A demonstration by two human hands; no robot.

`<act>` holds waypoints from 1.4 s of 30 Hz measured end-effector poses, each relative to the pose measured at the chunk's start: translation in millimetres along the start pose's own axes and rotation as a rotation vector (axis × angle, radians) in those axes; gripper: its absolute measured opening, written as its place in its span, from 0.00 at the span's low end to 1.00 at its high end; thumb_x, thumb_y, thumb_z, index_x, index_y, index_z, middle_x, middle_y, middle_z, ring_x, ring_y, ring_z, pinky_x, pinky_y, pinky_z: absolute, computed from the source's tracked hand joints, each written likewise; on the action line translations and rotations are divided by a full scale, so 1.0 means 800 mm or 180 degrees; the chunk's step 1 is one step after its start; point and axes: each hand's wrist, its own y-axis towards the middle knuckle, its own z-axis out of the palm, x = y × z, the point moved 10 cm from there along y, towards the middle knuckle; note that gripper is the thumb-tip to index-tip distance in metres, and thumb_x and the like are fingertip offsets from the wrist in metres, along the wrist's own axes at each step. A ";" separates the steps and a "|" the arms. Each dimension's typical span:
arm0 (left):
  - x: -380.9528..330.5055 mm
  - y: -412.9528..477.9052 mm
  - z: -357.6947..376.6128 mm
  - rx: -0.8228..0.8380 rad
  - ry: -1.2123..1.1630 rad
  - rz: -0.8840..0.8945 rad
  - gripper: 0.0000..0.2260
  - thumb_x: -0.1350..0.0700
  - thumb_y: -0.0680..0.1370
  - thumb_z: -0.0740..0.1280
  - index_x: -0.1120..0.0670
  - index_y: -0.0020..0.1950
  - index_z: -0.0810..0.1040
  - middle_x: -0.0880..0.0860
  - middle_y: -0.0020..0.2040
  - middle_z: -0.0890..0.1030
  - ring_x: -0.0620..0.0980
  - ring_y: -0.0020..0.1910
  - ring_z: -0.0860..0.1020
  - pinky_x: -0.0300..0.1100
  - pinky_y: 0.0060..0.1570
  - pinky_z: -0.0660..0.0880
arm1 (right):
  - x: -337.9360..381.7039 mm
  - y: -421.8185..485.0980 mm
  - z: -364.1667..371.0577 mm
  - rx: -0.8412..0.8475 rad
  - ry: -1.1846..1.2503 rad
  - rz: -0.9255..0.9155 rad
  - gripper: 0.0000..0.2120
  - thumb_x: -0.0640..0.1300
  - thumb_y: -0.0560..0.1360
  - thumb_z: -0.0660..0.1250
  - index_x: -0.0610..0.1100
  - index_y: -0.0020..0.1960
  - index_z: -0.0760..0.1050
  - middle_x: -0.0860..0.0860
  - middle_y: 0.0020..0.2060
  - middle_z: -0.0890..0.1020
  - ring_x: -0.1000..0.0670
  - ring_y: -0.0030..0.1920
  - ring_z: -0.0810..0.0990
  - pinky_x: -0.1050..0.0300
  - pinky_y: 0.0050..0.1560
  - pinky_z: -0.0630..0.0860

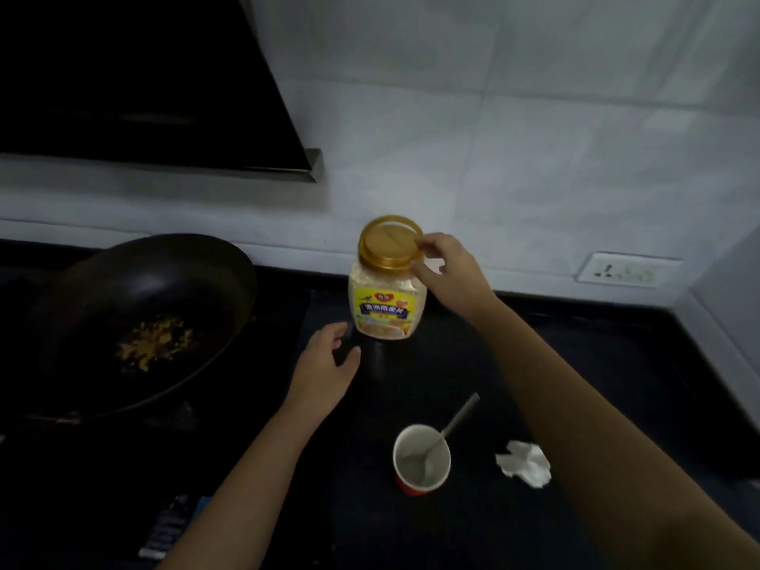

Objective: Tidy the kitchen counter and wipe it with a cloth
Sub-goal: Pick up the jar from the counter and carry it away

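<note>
jar (pixel 387 298): I see a gold lid, yellow-blue label
wok (pixel 140 318): black, yellowish bits inside
cup (pixel 421 458): red outside, white inside
counter (pixel 596 364): black
wall (pixel 493 137): pale grey tiles

Right hand (pixel 448 273) is pinching the gold lid's rim on the oat jar (pixel 387 294), which stands on the black counter (pixel 617 364), while the left hand (pixel 325 368) hovers open just below-left of it, not touching. Wok (pixel 140 318) with yellow scraps sits left of the left hand. Nearer than both hands: paper cup (pixel 421 458) with a spoon (pixel 446 434), and a crumpled tissue (pixel 524 462) under the right forearm.
</note>
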 end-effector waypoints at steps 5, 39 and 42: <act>0.001 0.057 0.022 0.0098 0.0005 -0.0165 0.24 0.55 0.76 0.65 0.55 0.70 0.64 0.55 0.69 0.69 0.50 0.65 0.70 0.37 0.57 0.65 | -0.005 0.084 0.024 0.0025 -0.0331 -0.0119 0.26 0.43 0.74 0.65 0.41 0.69 0.63 0.42 0.66 0.69 0.45 0.67 0.67 0.56 0.66 0.64; 0.003 -0.013 -0.082 -0.0763 -0.0322 0.0046 0.36 0.52 0.66 0.75 0.53 0.69 0.64 0.50 0.65 0.71 0.46 0.64 0.70 0.46 0.62 0.71 | 0.140 0.012 0.023 0.0310 0.1126 -0.0208 0.09 0.47 0.71 0.69 0.51 0.33 0.75 0.50 0.34 0.80 0.42 0.44 0.81 0.43 0.50 0.79; 0.006 -0.068 -0.107 -0.1029 -0.0257 -0.0029 0.35 0.52 0.66 0.76 0.52 0.69 0.64 0.48 0.62 0.70 0.44 0.62 0.69 0.39 0.59 0.68 | 0.175 -0.024 0.034 0.0482 0.1205 -0.0379 0.09 0.47 0.71 0.69 0.51 0.33 0.75 0.51 0.33 0.80 0.43 0.43 0.81 0.44 0.49 0.79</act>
